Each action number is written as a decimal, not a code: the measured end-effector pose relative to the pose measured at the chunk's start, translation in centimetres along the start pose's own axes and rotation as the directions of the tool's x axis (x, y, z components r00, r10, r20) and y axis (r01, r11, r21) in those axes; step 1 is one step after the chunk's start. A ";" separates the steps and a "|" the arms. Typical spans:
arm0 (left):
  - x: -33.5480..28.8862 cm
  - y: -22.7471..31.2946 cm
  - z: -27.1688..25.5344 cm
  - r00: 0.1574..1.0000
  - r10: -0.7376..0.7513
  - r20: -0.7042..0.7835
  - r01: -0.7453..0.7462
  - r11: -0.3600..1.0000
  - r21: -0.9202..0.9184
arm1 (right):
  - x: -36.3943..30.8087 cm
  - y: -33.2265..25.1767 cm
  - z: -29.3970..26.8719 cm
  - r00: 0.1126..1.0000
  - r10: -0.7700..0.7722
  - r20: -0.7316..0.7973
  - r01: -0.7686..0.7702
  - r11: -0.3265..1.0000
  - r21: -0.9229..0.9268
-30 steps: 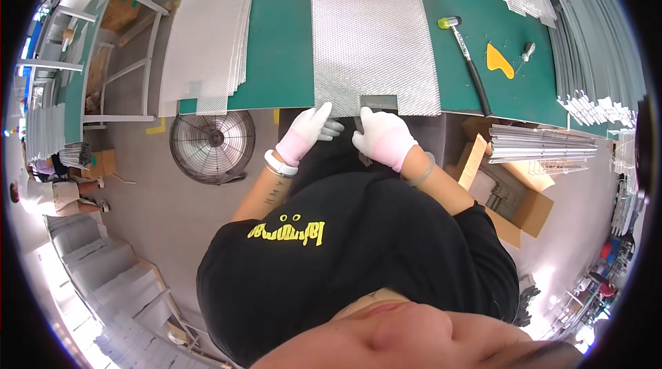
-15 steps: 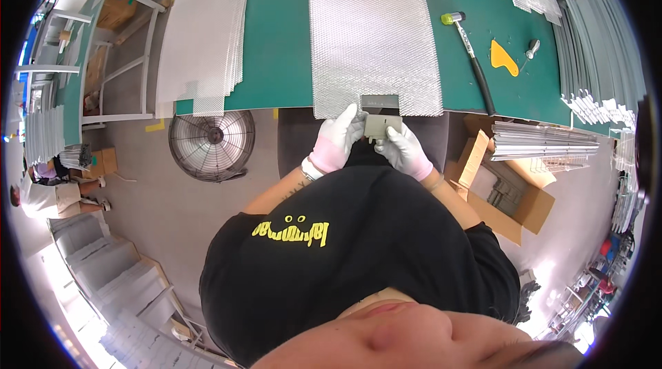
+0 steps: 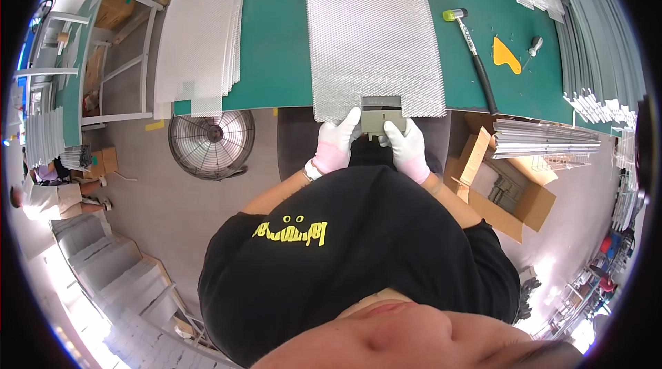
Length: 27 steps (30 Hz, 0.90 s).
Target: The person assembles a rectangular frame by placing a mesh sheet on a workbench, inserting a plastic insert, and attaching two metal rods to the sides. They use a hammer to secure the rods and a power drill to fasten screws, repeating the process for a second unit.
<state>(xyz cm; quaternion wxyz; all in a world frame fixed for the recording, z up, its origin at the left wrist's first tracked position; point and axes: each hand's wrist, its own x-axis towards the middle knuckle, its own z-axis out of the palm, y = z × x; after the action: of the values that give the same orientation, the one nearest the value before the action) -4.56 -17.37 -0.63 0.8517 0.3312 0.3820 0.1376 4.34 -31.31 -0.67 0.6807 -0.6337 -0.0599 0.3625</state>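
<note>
Plate (image 3: 373, 124) came into view between the hands over the last second. Left hand (image 3: 337, 140) and right hand (image 3: 409, 147) both went rightward and nearer the body. Last half second: plate moved up to the mesh (image 3: 372, 42), far edge lining up with the notch, contact unclear. Right hand straightened, fingers pointing tableward.

silver mesh-patterned sheet (image 3: 372, 38), green tabletop (image 3: 274, 45), grey plate (image 3: 372, 124)
</note>
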 end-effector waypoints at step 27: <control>0.9 -0.4 -1.2 0.948 -0.205 0.246 0.128 0.947 0.295 | 0.9 -1.3 -1.2 0.975 0.010 -0.221 0.009 0.996 0.089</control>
<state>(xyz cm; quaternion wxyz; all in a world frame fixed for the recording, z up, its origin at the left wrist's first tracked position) -4.87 -16.60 -1.99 0.8505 0.4282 0.3032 -0.0367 6.19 -31.71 -0.01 0.7106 -0.6392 0.0326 0.2923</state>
